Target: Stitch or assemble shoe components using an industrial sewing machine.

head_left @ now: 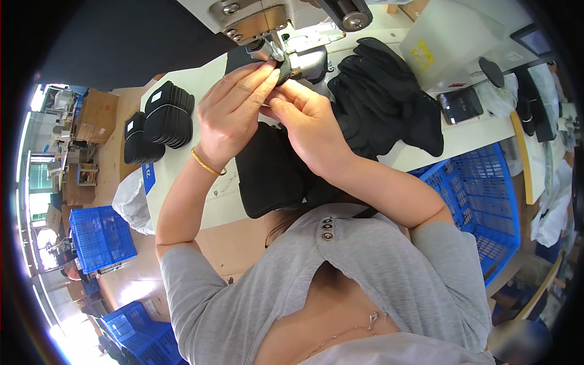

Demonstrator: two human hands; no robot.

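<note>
Worktop (167, 169): white, carries everything below except the basket. Sewing machine (255, 27): head overhangs the rear edge. Blue basket (480, 188): below the right front edge. Heap of black pieces (377, 91): loose, right half of the worktop, presumably for easy reach. Black fabric (267, 176): drapes over the front edge towards the lap; whether it joins the piece at the needle is hidden. Banded stack (170, 115): by the left edge, tied with a pale band, likely to keep it square; a smaller stack (143, 140) sits beside it. Left hand (234, 106) and right hand (313, 125): fingers gripping a dark ribbed piece (284, 72) close beneath the machine head, probably to steady it; exact contact partly hidden.
</note>
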